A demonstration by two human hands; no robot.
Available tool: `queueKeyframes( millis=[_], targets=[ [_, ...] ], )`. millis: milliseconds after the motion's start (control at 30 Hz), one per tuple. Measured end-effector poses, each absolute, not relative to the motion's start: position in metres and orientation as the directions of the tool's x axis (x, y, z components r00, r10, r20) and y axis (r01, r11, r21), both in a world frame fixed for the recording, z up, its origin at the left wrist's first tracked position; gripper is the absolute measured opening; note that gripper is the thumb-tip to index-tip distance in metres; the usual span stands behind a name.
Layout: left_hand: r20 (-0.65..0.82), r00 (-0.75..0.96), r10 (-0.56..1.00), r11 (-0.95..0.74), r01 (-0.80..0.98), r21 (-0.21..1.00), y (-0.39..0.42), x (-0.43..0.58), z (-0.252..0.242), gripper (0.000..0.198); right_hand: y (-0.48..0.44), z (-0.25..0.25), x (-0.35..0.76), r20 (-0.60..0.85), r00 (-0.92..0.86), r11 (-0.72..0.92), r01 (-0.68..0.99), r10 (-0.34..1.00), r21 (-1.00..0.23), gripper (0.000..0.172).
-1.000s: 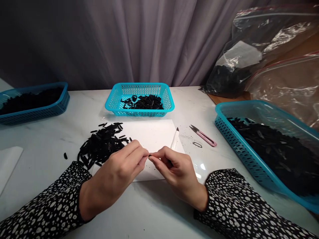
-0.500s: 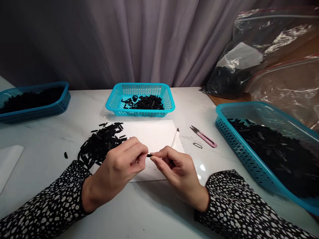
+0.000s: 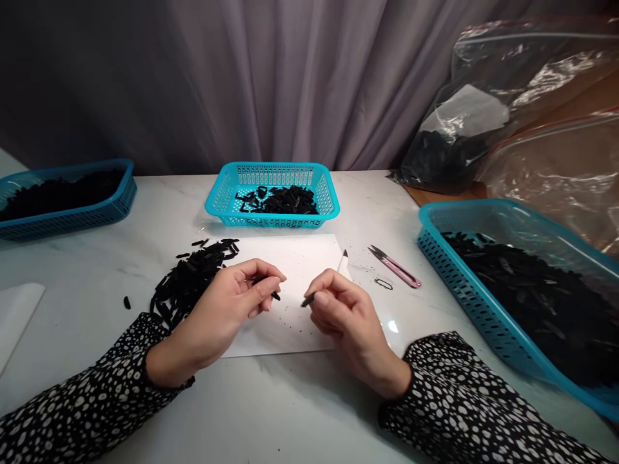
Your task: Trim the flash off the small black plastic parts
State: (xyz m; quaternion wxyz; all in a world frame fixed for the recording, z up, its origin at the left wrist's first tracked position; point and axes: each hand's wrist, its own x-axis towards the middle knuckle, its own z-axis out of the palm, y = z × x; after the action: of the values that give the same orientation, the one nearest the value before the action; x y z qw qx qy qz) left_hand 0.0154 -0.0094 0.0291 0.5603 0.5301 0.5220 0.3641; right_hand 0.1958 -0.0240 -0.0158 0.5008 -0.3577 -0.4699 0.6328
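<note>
My left hand is closed on a small black piece, whose tip sticks out past the fingertips, beside a pile of black pieces. Between thumb and fingers, my right hand pinches another small black piece. The two hands are apart above a white sheet dotted with black crumbs. A white pen-like tool lies partly hidden behind my right hand. Pink-handled snips and a thin oval ring lie to its right.
A turquoise basket with black pieces stands behind the sheet. Fuller baskets stand at the left and right. Clear plastic bags are at the back right. One loose black piece lies left of the pile.
My hands have moved apart from where they met at a black piece. Each now shows a black piece at its fingertips, and my left wrist has turned.
</note>
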Motion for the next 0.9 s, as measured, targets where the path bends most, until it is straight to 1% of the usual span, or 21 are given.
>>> queueKeyframes(
  millis=[67, 100, 133, 200, 267, 333, 367, 433, 500, 567, 633, 800, 900],
  targets=[
    [-0.233, 0.166, 0.958, 0.229, 0.043, 0.973, -0.009, 0.018, 0.026, 0.014, -0.022, -0.016, 0.196, -0.056, -0.322, -0.201, -0.438, 0.945, -0.876, 0.017],
    [-0.235, 0.153, 0.96, 0.237, 0.006, 0.971, -0.01, 0.019, 0.024, 0.014, -0.021, -0.016, 0.196, -0.074, -0.349, -0.243, -0.472, 0.934, -0.847, 0.019],
    [-0.231, 0.146, 0.962, 0.237, -0.024, 0.971, -0.01, 0.02, 0.023, 0.016, -0.02, -0.017, 0.195, -0.082, -0.363, -0.261, -0.478, 0.928, -0.838, 0.022],
    [-0.217, 0.143, 0.966, 0.227, -0.057, 0.972, -0.01, 0.021, 0.022, 0.018, -0.02, -0.018, 0.193, -0.085, -0.372, -0.257, -0.442, 0.924, -0.859, 0.029],
    [-0.206, 0.147, 0.967, 0.219, -0.076, 0.973, -0.011, 0.023, 0.022, 0.018, -0.021, -0.02, 0.191, -0.076, -0.385, -0.236, -0.39, 0.92, -0.89, 0.027],
    [-0.194, 0.146, 0.97, 0.207, -0.082, 0.975, -0.012, 0.024, 0.021, 0.017, -0.022, -0.021, 0.19, -0.033, -0.386, -0.175, -0.339, 0.922, -0.924, 0.021],
    [-0.188, 0.144, 0.972, 0.2, -0.078, 0.977, -0.013, 0.025, 0.021, 0.017, -0.023, -0.022, 0.189, 0.002, -0.369, -0.116, -0.298, 0.93, -0.947, 0.019],
    [-0.177, 0.146, 0.973, 0.189, -0.073, 0.979, -0.014, 0.026, 0.02, 0.017, -0.025, -0.021, 0.189, 0.084, -0.312, 0.033, -0.165, 0.946, -0.986, 0.019],
    [-0.171, 0.169, 0.971, 0.187, -0.085, 0.979, -0.016, 0.027, 0.02, 0.019, -0.026, -0.02, 0.189, 0.172, -0.252, 0.175, -0.008, 0.952, -0.984, 0.016],
    [-0.162, 0.202, 0.966, 0.187, -0.111, 0.976, -0.017, 0.028, 0.021, 0.022, -0.026, -0.019, 0.19, 0.245, -0.215, 0.27, 0.097, 0.945, -0.958, 0.011],
    [-0.154, 0.23, 0.961, 0.188, -0.135, 0.973, -0.018, 0.028, 0.022, 0.025, -0.025, -0.019, 0.192, 0.306, -0.182, 0.332, 0.135, 0.934, -0.933, 0.008],
    [-0.131, 0.265, 0.955, 0.18, -0.172, 0.968, -0.021, 0.026, 0.024, 0.026, -0.024, -0.018, 0.195, 0.426, -0.147, 0.446, 0.157, 0.893, -0.881, 0.01],
    [-0.133, 0.282, 0.95, 0.187, -0.174, 0.967, -0.023, 0.025, 0.028, 0.023, -0.024, -0.017, 0.196, 0.46, -0.144, 0.478, 0.139, 0.876, -0.867, 0.01]
  ],
)
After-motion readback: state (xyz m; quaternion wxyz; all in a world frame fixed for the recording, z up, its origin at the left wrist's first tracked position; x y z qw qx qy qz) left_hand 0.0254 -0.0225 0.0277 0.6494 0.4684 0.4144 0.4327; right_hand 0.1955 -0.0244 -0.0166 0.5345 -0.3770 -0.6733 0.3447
